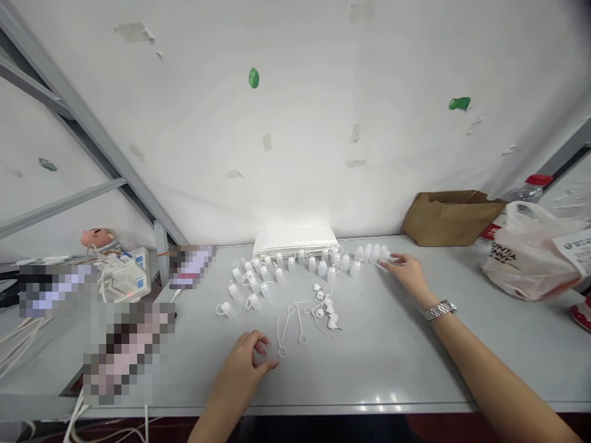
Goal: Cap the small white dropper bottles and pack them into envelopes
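- The left hand [247, 360] is hovering over the near part of the grey table [369, 363], its fingers curling and a moderate gap showing between fingertips and thumb.
- The right hand [406, 274] is keeping its thumb and forefinger narrowly apart beside the nearest of the uncapped bottles [368, 252], which are sitting at its ten o'clock; I can't tell from here whether it is touching or pinching that one. A metal watch [440, 310] is circling this wrist.
- The capped bottles [312, 264] are standing between twelve and one o'clock of the left hand, crowding the way to a white box [295, 237] by the wall.
- Loose caps [320, 314] are lying in a heap at the left hand's two o'clock, and ringed straps [300, 323] are spreading between heap and hand.
- A brown paper bag [452, 224] is standing at the right hand's one o'clock; a plastic bag [517, 261] is slumping at three.
- Counting: I'm making out just over twenty capped bottles, four or five uncapped, about seven loose caps, at least three rings, one box, two bags. Some are overlapping, so those first figures are staying rough.
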A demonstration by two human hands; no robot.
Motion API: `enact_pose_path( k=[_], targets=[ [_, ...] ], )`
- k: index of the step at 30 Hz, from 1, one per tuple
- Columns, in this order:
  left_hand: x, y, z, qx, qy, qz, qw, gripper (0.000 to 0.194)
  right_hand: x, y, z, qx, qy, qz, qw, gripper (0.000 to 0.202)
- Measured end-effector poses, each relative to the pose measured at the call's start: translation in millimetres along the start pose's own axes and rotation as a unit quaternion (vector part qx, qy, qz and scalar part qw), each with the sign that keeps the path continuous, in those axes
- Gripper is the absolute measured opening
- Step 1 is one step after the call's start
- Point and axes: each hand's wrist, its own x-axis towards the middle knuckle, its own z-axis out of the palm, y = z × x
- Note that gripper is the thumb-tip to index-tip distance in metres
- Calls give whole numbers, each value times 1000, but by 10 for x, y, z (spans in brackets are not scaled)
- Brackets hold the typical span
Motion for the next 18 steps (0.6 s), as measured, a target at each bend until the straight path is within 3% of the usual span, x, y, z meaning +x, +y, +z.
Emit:
enact_pose_path(
  k=[8, 18],
  targets=[
    [-6, -112, -148, 16, -4, -30, 999, 20, 13, -2, 20, -1, 10, 1, 1000, 44],
    [-48, -12, -85, 11, -39, -20, 999, 18, -24, -35, 20, -10, 14, -15, 1000, 39]
  ],
)
